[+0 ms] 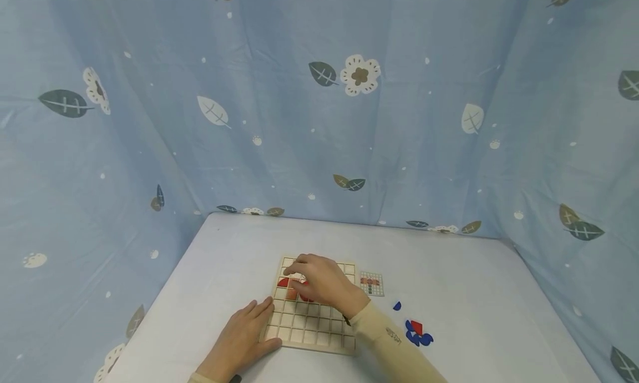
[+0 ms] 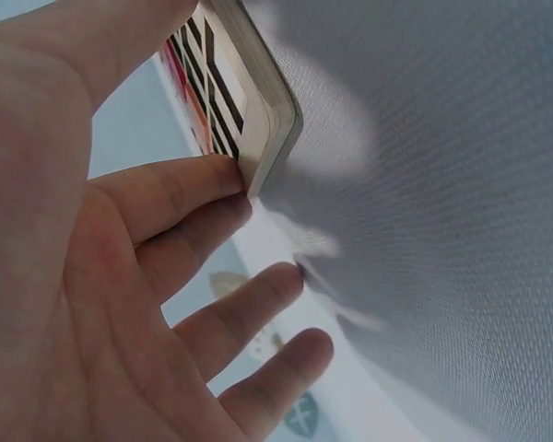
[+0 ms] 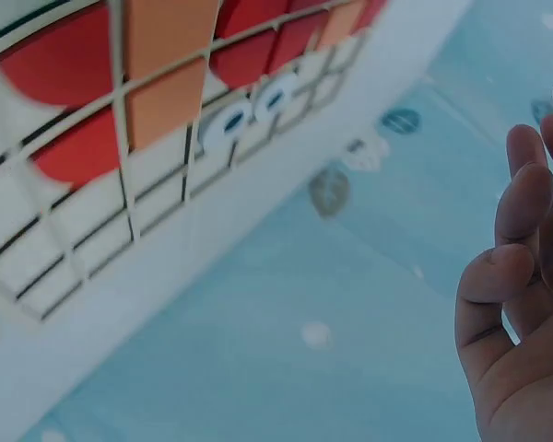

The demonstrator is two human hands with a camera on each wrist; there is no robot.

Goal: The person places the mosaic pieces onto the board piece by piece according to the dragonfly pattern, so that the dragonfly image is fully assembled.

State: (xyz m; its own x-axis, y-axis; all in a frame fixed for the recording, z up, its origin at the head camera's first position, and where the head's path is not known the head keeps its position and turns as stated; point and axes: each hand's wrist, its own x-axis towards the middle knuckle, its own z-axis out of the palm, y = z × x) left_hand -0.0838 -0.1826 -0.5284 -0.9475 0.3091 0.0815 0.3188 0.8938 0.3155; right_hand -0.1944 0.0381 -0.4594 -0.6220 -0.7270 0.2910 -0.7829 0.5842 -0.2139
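A wooden grid board (image 1: 309, 336) lies on the table, with red pieces (image 3: 60, 60), orange squares (image 3: 166, 101) and two white eye pieces (image 3: 226, 124) set in its cells. My left hand (image 1: 243, 333) spreads at the board's near left corner, index fingertip against the left edge and thumb along the near edge. Over the board's far left part hovers my right hand (image 1: 319, 277), fingers loosely bent and thumb apart from them. Nothing shows between those fingers in the right wrist view. In the head view this hand hides part of the pieces.
Right of the board lies a small printed pattern card (image 1: 371, 283). Closer to me are a lone blue half-round piece (image 1: 396, 306) and a little heap of blue pieces (image 1: 426, 339) with a red piece (image 1: 416, 327). A patterned blue curtain (image 1: 299, 122) stands behind the table.
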